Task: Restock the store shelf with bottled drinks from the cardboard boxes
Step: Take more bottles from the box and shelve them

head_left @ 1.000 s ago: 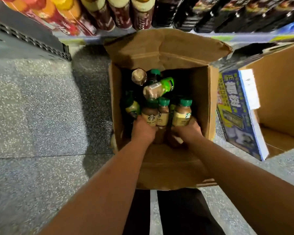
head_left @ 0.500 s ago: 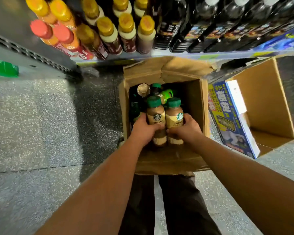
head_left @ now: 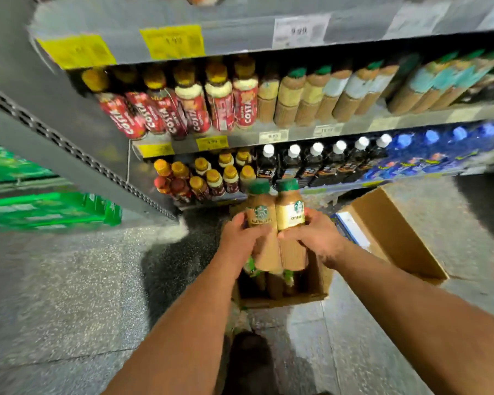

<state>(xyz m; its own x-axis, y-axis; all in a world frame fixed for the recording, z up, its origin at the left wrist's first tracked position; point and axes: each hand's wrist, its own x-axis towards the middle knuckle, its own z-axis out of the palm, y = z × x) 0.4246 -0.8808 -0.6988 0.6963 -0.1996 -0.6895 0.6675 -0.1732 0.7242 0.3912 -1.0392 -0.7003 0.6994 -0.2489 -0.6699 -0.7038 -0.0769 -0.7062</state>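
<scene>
Green-capped coffee bottles [head_left: 261, 215], two of them, stand upright and pressed side by side, held clear above the open cardboard box [head_left: 283, 299] on the floor [head_left: 69, 280]. Your left hand [head_left: 241, 238] curls round the left one's waist and your right hand [head_left: 315, 238] round the right one, both squeezing inward so the pair moves as a single block, which probably spares you a second trip. Similar green-capped bottles line the middle shelf [head_left: 362, 125], likely where yours belong; more bottles wait in the box below

I'm seeing glossy plastic bottles [head_left: 290, 216]. The box [head_left: 319, 280] is showing matt brown cardboard; the floor [head_left: 69, 280] is looking speckled.
</scene>
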